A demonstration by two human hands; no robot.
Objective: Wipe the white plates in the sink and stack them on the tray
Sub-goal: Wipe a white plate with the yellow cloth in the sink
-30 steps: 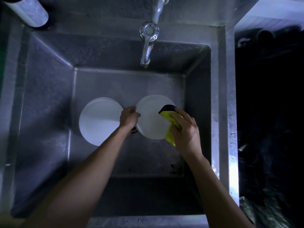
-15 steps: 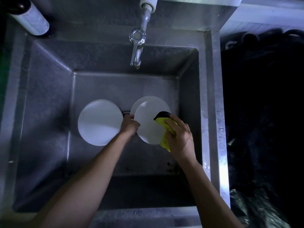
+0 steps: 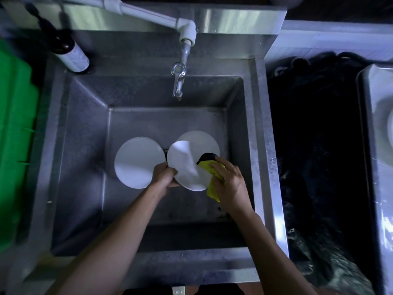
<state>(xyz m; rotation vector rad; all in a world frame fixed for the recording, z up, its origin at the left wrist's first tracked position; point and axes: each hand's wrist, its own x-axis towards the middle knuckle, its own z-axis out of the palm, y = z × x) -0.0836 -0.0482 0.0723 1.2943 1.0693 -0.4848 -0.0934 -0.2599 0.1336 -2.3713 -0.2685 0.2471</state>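
**Plate held over sink basin, cloth applied to its right side**

Nearest: two bare forearms reaching in from the lower edge over the front rim of the steel sink (image 3: pixel 263 145). Left hand (image 3: pixel 163 174) curled round the left edge of a white plate (image 3: pixel 185 165), gripping it, plate tilted and lifted above the basin floor. Right hand (image 3: pixel 228 182) with fingers (image 3: pixel 219 168) bent over a yellow cloth (image 3: pixel 212 188), pressing it against the plate's right portion; dark patch of the cloth showing at the fingertips.

Beyond and beneath the held plate: second white plate (image 3: pixel 200 141), partly covered. To the left, just beside: third white plate (image 3: pixel 136 162) lying flat on the basin floor.

Farther: tap (image 3: pixel 178 81) over the back wall, white pipe (image 3: pixel 148 13) above. Dark bottle (image 3: pixel 68 50) at back left corner. Green bin (image 3: pixel 14 124) at far left.
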